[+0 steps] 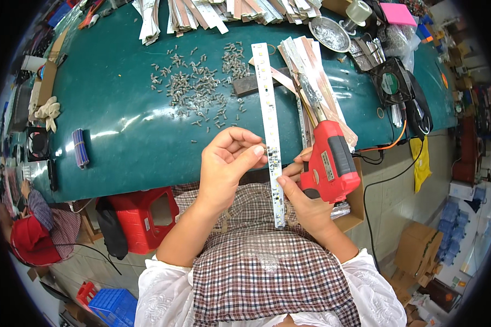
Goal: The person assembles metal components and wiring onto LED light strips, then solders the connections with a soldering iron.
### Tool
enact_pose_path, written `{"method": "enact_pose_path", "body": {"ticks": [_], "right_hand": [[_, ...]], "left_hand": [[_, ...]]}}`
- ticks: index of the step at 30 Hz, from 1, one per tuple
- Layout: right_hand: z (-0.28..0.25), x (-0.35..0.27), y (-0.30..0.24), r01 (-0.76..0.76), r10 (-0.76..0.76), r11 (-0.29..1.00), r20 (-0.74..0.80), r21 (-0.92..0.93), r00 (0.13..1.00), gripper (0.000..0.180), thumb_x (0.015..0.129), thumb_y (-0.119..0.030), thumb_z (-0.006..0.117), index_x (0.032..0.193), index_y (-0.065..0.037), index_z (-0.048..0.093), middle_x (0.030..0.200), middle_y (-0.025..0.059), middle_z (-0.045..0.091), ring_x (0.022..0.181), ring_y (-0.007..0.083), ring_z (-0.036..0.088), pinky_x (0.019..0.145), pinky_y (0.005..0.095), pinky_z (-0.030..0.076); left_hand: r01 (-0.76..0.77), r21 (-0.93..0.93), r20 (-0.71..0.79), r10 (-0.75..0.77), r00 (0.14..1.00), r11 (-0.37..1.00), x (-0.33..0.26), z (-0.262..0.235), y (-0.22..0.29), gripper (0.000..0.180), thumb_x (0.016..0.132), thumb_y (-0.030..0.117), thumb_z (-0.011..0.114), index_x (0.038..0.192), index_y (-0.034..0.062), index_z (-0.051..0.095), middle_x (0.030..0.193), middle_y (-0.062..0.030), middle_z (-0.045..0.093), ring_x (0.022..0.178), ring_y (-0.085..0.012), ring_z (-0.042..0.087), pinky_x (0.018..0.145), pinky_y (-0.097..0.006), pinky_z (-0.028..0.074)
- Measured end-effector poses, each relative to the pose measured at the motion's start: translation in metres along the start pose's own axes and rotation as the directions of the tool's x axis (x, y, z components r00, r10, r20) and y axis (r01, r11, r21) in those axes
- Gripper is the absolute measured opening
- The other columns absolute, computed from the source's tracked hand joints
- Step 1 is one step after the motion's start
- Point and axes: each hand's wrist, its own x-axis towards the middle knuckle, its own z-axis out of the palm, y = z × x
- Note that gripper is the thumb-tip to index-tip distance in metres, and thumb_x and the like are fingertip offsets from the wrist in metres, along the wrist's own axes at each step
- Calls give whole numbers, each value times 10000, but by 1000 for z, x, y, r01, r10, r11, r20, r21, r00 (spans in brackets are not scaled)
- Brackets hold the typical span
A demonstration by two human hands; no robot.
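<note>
A long white LED strip board (268, 109) stands lengthwise in front of me, with small yellowish chips along it and darker components near its lower part. My left hand (223, 163) is closed in a pinch at the board's left edge; a tiny dark part seems to be at the fingertips, too small to name. My right hand (308, 201) grips the board's right edge between thumb and fingers. A red and black soldering gun (328, 158) lies over that hand, its metal tip pointing away from me; whether the palm holds it too is hidden.
Several small metal parts (188, 87) lie scattered on the green table (125, 71). Metal strips (327, 82) are piled behind the gun, beside a dark block (251, 85). A round metal dish (330, 34) and a black fan (391, 82) stand right. Another person (35, 229) sits left.
</note>
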Motion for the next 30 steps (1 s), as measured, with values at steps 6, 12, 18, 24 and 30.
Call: {"method": "enact_pose_path", "body": {"ticks": [6,12,18,24,30], "right_hand": [[0,-1,3,21,-21,1000,14,17,1000,476,780,109,683,1155,-20,420,1056,76,476,833,126,627,673,237,530],[2,-1,5,19,-20,1000,35,18,999,462,783,105,683,1133,-27,411,1027,76,491,807,133,629,647,234,531],[2,1,5,35,-38,997,42,61,998,464,784,98,688,1130,-29,405,1000,83,504,772,137,632,611,236,537],[2,1,7,48,-48,999,47,-4,998,459,788,98,682,1137,-21,410,1038,87,481,808,133,629,649,239,538],[2,1,8,85,-78,993,84,-78,993,452,791,107,673,1139,-12,409,1051,90,468,836,129,628,691,247,536]], "left_hand": [[-25,-15,-8,25,1000,1000,-1,0,0,165,877,21,661,1020,-4,582,943,-92,669,811,-137,659,738,-267,563],[-27,3,-18,27,999,1000,-1,-3,-1,161,880,25,662,1019,-4,586,945,-97,671,809,-135,660,740,-270,567],[32,-60,39,-29,999,998,1,-4,-3,164,883,37,663,1024,-5,590,963,-108,678,796,-138,668,719,-268,574],[-52,15,-29,53,998,999,-1,-2,-6,178,879,25,666,1031,-10,579,956,-122,678,795,-142,673,713,-268,578],[-105,57,-47,108,993,993,-3,-3,-8,181,876,6,662,1031,-18,571,966,-129,675,807,-150,681,738,-272,580]]}}
